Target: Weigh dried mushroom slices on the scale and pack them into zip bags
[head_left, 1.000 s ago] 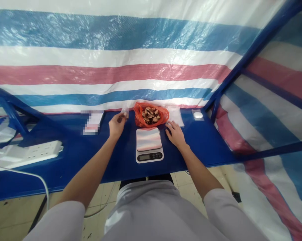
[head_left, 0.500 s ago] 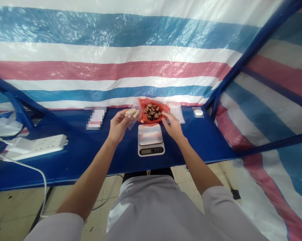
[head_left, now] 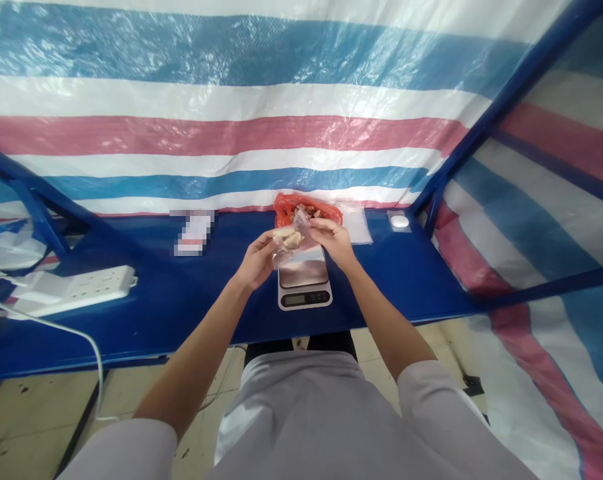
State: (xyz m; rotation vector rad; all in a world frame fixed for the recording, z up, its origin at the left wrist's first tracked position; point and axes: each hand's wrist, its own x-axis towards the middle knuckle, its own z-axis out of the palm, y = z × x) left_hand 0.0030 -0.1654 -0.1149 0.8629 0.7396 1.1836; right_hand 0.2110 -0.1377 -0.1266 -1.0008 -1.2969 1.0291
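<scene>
My left hand [head_left: 257, 259] and my right hand [head_left: 334, 238] both grip a small clear plastic bag [head_left: 290, 239] with pale pieces inside. They hold it in the air just above the steel plate of a small white kitchen scale [head_left: 304, 283] on the blue bench [head_left: 181, 300]. Right behind my hands, an open orange plastic bag [head_left: 286, 207] of brown dried pieces sits against the striped tarp, partly hidden by the clear bag.
A white power strip [head_left: 71, 288] with a cable lies at the left of the bench. A blurred label [head_left: 193, 231] and a flat stack of clear bags [head_left: 357, 224] lie near the back wall, and a small white round object [head_left: 399, 221] sits at the right corner. Blue frame bars slant on both sides.
My left hand has brought the small clear bag from the back left over to above the scale. My right hand has left the bench and taken hold of the bag.
</scene>
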